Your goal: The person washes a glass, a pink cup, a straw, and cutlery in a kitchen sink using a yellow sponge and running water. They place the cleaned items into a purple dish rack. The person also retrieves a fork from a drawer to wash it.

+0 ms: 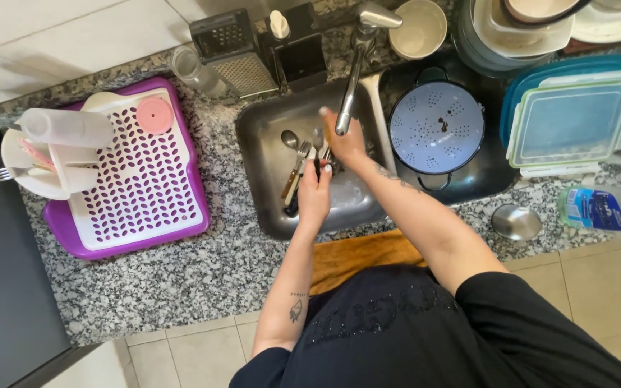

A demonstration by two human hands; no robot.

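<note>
Both my hands are over the steel sink (260,165). My left hand (315,192) grips the handle of a piece of cutlery, a spoon (318,138) by its look, pointing up toward the tap (350,93). My right hand (345,140) is closed around the upper part of the same cutlery, just under the tap's spout. More cutlery lies in the basin: a spoon (290,138) and a fork (300,152) with wooden handles.
A purple and white drying rack (141,179) sits left, with a clear container (66,127) and plate. A blue colander in a black pan (436,128), lidded boxes (569,118), a bottle (601,208), a steel lid (516,221), a grater (231,54) and stacked dishes surround the sink.
</note>
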